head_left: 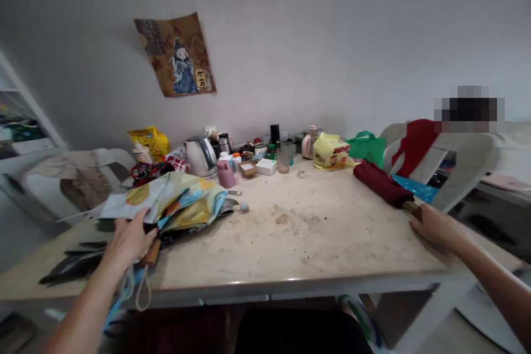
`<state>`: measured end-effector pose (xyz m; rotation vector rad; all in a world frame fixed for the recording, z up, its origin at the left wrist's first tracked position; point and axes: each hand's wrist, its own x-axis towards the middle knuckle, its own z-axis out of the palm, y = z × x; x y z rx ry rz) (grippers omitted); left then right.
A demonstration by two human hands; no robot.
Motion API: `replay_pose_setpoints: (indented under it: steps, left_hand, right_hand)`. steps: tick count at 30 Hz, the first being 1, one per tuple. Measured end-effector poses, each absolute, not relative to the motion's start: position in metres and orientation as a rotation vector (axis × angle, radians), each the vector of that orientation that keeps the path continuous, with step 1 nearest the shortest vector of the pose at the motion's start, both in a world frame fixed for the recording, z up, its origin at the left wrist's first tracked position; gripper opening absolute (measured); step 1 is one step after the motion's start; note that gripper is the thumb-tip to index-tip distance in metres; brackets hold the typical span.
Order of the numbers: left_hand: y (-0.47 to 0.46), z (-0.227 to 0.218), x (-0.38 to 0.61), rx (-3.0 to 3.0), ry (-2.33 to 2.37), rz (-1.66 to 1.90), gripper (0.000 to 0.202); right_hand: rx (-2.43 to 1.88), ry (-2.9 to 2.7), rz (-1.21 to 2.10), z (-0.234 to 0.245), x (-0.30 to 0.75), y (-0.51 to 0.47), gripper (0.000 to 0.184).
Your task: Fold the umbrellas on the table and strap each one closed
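Note:
My left hand (131, 239) rests on a folded colourful umbrella (178, 204) lying at the left of the table (298, 243), fingers curled over its fabric near the wooden handle (151, 253). My right hand (435, 227) is at the table's right edge, closed round the handle end of a rolled dark red umbrella (384, 183) that points toward the back. A dark folded umbrella (74, 265) lies under the colourful one at the front left.
Clutter lines the back of the table: a white kettle (199, 156), a pink cup (226, 174), a yellow snack bag (331, 152), a green bag (367, 147), small boxes and jars. Chairs stand left and right; a person sits at far right.

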<state>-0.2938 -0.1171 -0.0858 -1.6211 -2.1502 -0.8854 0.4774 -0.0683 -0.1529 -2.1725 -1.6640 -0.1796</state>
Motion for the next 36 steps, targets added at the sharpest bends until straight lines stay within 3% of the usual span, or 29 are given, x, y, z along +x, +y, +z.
replay_pose_setpoints:
  steps: [6, 10, 16, 19, 23, 25, 28, 32, 36]
  left_hand:
    - [-0.144, -0.073, -0.253, -1.472, -2.079, -0.575, 0.058]
    - [-0.143, -0.069, -0.21, -1.66, -1.874, -0.692, 0.044]
    - [-0.117, -0.076, -0.092, -2.554, -1.787, -1.436, 0.034]
    - [-0.108, -0.087, -0.025, -3.053, -1.902, -1.91, 0.048]
    - [-0.099, -0.098, 0.033, -2.977, -1.983, -2.771, 0.062]
    - [-0.098, -0.104, 0.042, -2.805, -2.061, -2.923, 0.06]
    - [-0.104, -0.11, 0.032, -2.457, -2.072, -2.595, 0.056]
    - [-0.117, -0.103, -0.002, -2.053, -1.581, -1.972, 0.054]
    - [-0.123, -0.076, -0.025, -2.179, -1.211, -1.454, 0.015]
  right_hand:
    - [-2.051, -1.355, 0.273, -0.152, 0.477, -0.063, 0.023]
    - [-1.761, -1.198, 0.655, -0.141, 0.421, -0.098, 0.025]
    - [-1.415, -1.201, 0.934, -0.128, 0.33, -0.135, 0.032]
    - [-1.306, -1.345, 1.044, -0.121, 0.29, -0.147, 0.031]
    - [-1.377, -1.701, 0.653, -0.122, 0.25, -0.164, 0.028]
    - [-1.331, -1.894, 0.289, -0.128, 0.238, -0.169, 0.03]
    - [-1.255, -2.024, -0.199, -0.137, 0.23, -0.17, 0.034]
    - [-1.18, -2.048, -0.526, -0.139, 0.231, -0.166, 0.038]
    - [-1.098, -2.146, -0.552, -0.131, 0.226, -0.167, 0.039]
